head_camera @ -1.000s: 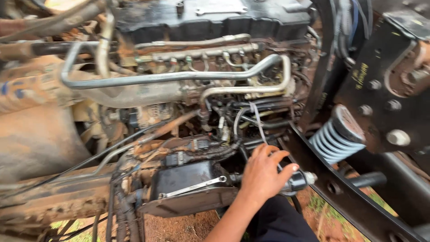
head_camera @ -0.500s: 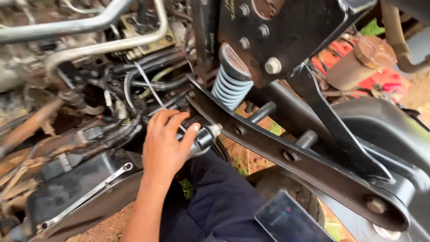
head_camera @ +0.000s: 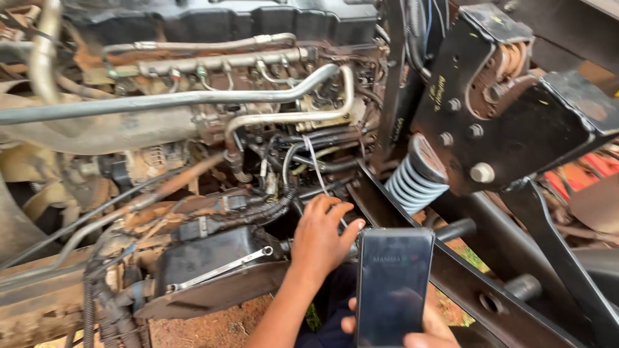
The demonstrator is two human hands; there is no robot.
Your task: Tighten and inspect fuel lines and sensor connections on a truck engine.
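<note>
Left hand (head_camera: 320, 240) on engine; right hand (head_camera: 412, 328) around phone (head_camera: 393, 283)

Wrench (head_camera: 222, 269) on black cover (head_camera: 200, 258); coil spring (head_camera: 412, 183).

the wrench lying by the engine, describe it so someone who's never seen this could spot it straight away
Start at the big grimy engine, then drop to the black housing low down, just beside the left hand. The wrench lies slantwise on top of it. It is the only slim, bright silver bar there, with a ring end toward the hand, among dark hoses and rusty parts.
</note>
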